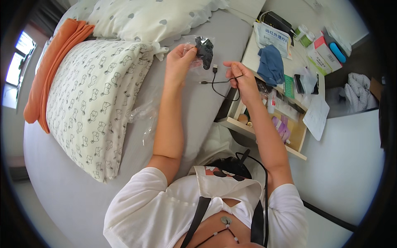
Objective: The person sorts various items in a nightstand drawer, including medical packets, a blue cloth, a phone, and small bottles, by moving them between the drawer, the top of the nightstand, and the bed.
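My left hand (178,62) pinches a clear plastic bag with a dark, bunched black item (204,51) in or against it; what kind of item it is I cannot make out. Between the fingers of my right hand (244,82) a short black USB cable (214,86) is gripped. Its larger plug points up and its smaller plug points left, towards my left forearm, while a loop of cord hangs below. Both hands are raised over the grey bed sheet (190,107), a little apart from each other.
To the right, an open drawer (237,127) holds bottles and small items. On the bedside cabinet above it lie a blue cloth (271,66), a white packet (275,39) and a box (324,56). A patterned quilt (89,95) and an orange cloth (56,78) cover the bed's left.
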A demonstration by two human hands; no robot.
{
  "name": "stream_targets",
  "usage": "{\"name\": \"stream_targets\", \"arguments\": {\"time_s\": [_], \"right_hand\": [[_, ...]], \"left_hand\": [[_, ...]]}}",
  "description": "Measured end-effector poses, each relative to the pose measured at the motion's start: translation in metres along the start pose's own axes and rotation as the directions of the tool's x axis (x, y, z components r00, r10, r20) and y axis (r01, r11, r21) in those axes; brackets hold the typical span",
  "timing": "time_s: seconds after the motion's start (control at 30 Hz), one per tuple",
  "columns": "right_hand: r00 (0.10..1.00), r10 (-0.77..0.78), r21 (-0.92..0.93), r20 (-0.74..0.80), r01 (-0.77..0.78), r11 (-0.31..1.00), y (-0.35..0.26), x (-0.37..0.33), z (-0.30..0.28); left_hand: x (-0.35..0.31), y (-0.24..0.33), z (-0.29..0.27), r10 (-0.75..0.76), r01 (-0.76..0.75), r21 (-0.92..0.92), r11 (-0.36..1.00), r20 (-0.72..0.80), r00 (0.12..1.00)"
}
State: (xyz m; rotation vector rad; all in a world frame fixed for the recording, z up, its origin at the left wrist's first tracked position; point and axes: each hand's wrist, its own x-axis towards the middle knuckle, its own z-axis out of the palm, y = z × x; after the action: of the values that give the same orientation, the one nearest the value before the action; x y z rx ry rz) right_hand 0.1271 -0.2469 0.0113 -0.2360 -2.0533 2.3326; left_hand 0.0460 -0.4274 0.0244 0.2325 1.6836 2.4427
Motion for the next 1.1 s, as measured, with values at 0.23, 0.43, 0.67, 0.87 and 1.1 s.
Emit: {"name": "stream_targets", "arguments": {"time_s": [0.23,0.43,0.67,0.87,1.1], "right_hand": [[0.955,-0.279,-0.304,-0.101,0.237,0.923,-0.023,-0.028,-0.016],[0.967,-0.239,-0.099,-0.083,0.231,0.968,-0.03,-0.037,-0.026],[0.97,-0.203,-0.054,-0.137,0.197,0.979,-0.035,-0.057,-0.04],[0.973,-0.152,-0.072,-0.173,0.142,0.987,-0.047,-0.071,-0.047],[0.948,-0.218,-0.302,-0.231,0.143,0.942,-0.049,-0.088,-0.073]], "left_hand": [[-0.017,-0.007,0.04,-0.036,0.041,-0.035,0.999,0.126,0.991],[-0.036,-0.015,0.071,-0.09,0.097,-0.014,0.995,0.265,0.96],[-0.045,-0.017,0.081,-0.155,0.195,-0.066,0.979,0.383,0.911],[-0.048,-0.02,0.086,-0.21,0.27,-0.059,0.961,0.478,0.853],[-0.05,-0.021,0.087,-0.213,0.223,0.034,0.974,0.468,0.858]]}}
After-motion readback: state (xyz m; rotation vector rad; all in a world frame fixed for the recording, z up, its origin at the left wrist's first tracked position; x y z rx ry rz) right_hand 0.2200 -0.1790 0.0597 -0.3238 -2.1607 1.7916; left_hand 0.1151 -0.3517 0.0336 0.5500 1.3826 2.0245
